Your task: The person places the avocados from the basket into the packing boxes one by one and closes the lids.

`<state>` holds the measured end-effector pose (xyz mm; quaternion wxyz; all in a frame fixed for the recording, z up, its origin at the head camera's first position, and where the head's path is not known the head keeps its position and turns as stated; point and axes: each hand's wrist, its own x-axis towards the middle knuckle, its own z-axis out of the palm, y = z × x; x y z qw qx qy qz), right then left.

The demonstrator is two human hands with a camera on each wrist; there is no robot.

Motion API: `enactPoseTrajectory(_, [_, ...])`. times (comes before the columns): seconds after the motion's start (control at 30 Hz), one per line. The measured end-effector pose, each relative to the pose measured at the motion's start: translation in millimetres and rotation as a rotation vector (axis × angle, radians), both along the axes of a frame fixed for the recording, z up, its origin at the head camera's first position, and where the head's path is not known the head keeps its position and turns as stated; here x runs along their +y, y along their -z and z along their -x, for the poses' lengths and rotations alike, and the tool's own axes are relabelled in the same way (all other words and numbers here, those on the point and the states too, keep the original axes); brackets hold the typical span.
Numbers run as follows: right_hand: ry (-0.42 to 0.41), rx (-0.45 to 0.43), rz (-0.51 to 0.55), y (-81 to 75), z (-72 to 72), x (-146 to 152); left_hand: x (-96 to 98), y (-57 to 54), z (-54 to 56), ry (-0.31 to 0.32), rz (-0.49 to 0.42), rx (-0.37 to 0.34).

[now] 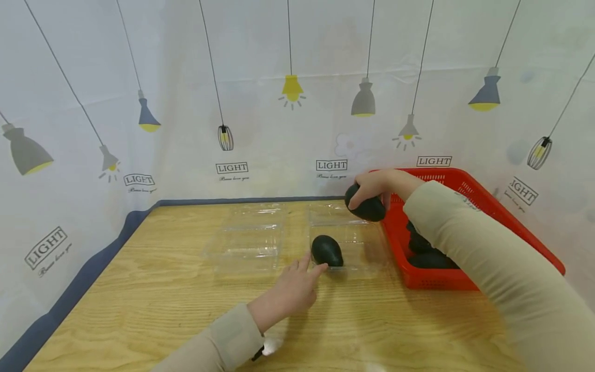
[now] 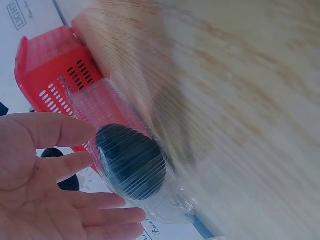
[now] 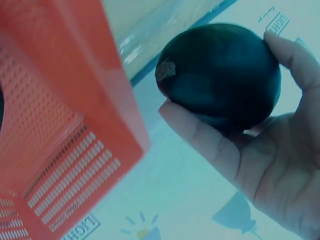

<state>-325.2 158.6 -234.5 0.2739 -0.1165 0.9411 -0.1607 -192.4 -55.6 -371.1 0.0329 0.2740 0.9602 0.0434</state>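
Note:
My right hand grips a dark green avocado in the air by the red basket's left side, above the clear plastic container. Thumb and fingers curl round it, its stem scar showing in the right wrist view. A second avocado lies at the left end of that container's near half; through the clear wall it shows in the left wrist view. My left hand is at the container's front left corner, fingers fairly straight and fingertips right at the wall, holding nothing.
The red basket stands on the right with several avocados inside, partly hidden by my right sleeve. Another clear container sits open to the left on the wooden table. A lamp-printed cloth hangs behind.

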Motion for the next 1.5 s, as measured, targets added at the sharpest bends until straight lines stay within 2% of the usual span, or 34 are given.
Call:
enactPoseTrajectory(0.2, [0.106, -0.004, -0.031, 14.3, -0.5, -21.5, -0.4, -1.9, -0.9, -0.002, -0.004, -0.006])
enactPoseTrajectory(0.37, [0.151, -0.012, -0.061, 29.4, -3.5, -36.0, 0.1, -2.4, -0.9, 0.001, 0.004, 0.003])
enactPoseTrajectory(0.53, [0.187, -0.037, -0.03, 46.2, -6.4, -45.4, 0.5, -2.7, -1.4, -0.001, 0.02, 0.008])
enactPoseTrajectory(0.63, [0.149, -0.032, -0.087, 57.6, -1.0, -47.6, 0.5, -1.6, -1.1, -0.004, 0.023, 0.008])
enactPoseTrajectory(0.67, [0.102, -0.022, -0.126, 66.2, 7.3, -46.1, 0.6, -1.4, -1.0, -0.006, 0.019, 0.004])
enactPoseTrajectory(0.77, [0.013, 0.022, -0.251, 75.3, 13.1, -49.0, 1.0, -0.4, -0.8, -0.02, 0.005, -0.017])
enactPoseTrajectory(0.87, [-0.02, 0.076, -0.323, 77.8, 9.8, -54.5, 1.7, 0.3, -0.7, -0.033, -0.006, -0.029])
enactPoseTrajectory(0.9, [-0.005, 0.092, -0.343, 72.4, 1.2, -58.0, 1.8, 0.7, -0.8, -0.035, -0.007, -0.028])
enactPoseTrajectory(1.03, [-0.006, 0.141, -0.367, 71.3, -6.0, -60.6, 1.5, 1.7, -0.9, -0.038, -0.008, -0.013])
enactPoseTrajectory(1.27, [-0.019, 0.137, -0.357, 69.8, -9.9, -61.8, -0.7, 1.3, -1.9, -0.032, 0.004, 0.008])
enactPoseTrajectory(1.33, [-0.007, 0.136, -0.361, 72.8, -7.2, -62.7, -1.5, 0.7, -2.2, -0.032, 0.002, 0.012])
enactPoseTrajectory(1.43, [-0.001, 0.152, -0.35, 85.4, 1.1, -61.4, -3.2, 1.0, -1.8, -0.038, -0.01, 0.014])
enactPoseTrajectory(1.5, [0.0, 0.148, -0.343, 114.8, 29.6, -55.1, -5.0, 1.8, -1.2, -0.041, -0.017, 0.018])
